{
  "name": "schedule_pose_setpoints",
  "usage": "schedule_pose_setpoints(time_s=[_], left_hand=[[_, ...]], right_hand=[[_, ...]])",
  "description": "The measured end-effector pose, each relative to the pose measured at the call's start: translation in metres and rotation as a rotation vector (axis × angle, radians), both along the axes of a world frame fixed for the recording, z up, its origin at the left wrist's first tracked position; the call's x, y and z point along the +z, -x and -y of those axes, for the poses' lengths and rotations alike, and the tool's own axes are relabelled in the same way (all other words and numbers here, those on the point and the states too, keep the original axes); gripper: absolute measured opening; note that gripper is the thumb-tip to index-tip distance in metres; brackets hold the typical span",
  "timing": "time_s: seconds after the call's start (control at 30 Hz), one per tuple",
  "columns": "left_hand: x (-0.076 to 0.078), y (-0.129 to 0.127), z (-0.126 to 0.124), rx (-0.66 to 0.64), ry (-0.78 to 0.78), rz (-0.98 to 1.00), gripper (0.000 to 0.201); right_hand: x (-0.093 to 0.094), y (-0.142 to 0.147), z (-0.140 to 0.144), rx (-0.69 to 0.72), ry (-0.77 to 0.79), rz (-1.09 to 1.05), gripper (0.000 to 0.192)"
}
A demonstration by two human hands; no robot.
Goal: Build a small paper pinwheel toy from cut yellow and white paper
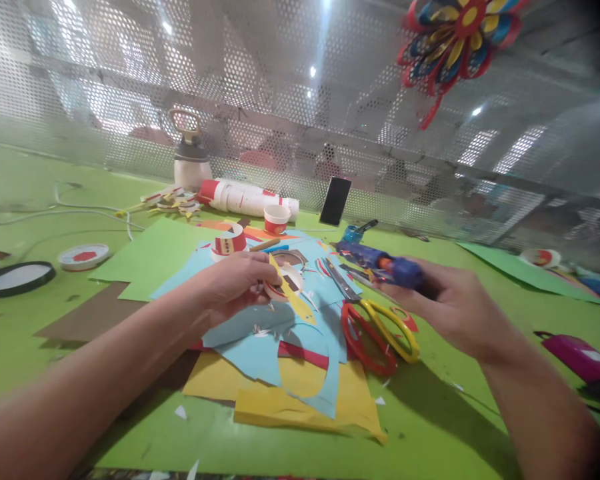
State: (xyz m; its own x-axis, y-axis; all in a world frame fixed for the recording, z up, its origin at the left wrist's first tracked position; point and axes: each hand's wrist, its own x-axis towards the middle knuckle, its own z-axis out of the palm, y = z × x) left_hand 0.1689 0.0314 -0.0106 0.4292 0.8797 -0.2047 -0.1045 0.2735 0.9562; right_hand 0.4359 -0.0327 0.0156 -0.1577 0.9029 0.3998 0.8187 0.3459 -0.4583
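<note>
My left hand point(233, 283) holds a small paper cup piece point(286, 280) with a yellow paper strip point(293, 297) hanging from it, above a pile of blue, yellow and red paper point(280, 360). My right hand point(450, 303) grips a blue glue gun point(380, 263) whose nozzle points left toward the cup piece. Red-and-yellow scissors point(375, 323) lie on the paper between my hands.
A green table point(455, 413) carries a cut cup ring point(229, 243), a red-and-white paper cup point(276, 218), a stack of cups lying down point(245, 197), a bottle point(191, 160), a dark phone point(335, 200), round lids point(17, 278) at left, and a pink tool point(580, 357) at right. A perforated metal screen stands behind.
</note>
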Motion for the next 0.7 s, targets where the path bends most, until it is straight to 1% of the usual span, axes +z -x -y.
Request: schedule_pose_setpoints(time_s=[0.1,0.13,0.2,0.27,0.33,0.4,0.47,0.57,0.7], left_hand=[[0.003,-0.001,0.004,-0.056,-0.013,0.006,0.009],[0.004,-0.002,0.005,-0.071,-0.023,0.018,0.013],[0.006,-0.003,0.009,-0.085,-0.044,0.043,0.028],[0.008,-0.004,0.011,-0.092,-0.064,0.069,0.036],[0.008,-0.004,0.013,-0.120,-0.069,0.100,0.038],[0.006,-0.004,0.014,-0.163,-0.056,0.140,0.040],[0.004,-0.004,0.014,-0.198,-0.025,0.177,0.043],[0.003,-0.006,0.016,-0.228,0.008,0.206,0.037],[0.003,-0.008,0.020,-0.236,0.024,0.266,0.026]], right_hand=[[0.001,0.001,0.000,0.043,0.130,-0.175,0.027],[0.001,0.002,-0.001,0.046,0.164,-0.208,0.027],[0.002,0.003,-0.001,0.070,0.221,-0.267,0.026],[0.002,0.004,0.000,0.114,0.255,-0.323,0.026],[0.002,0.005,0.002,0.130,0.280,-0.360,0.027],[0.000,0.006,0.004,0.131,0.310,-0.379,0.030],[-0.001,0.007,0.005,0.143,0.307,-0.387,0.031],[-0.004,0.010,0.005,0.170,0.271,-0.417,0.031],[-0.009,0.012,0.004,0.175,0.289,-0.492,0.029]])
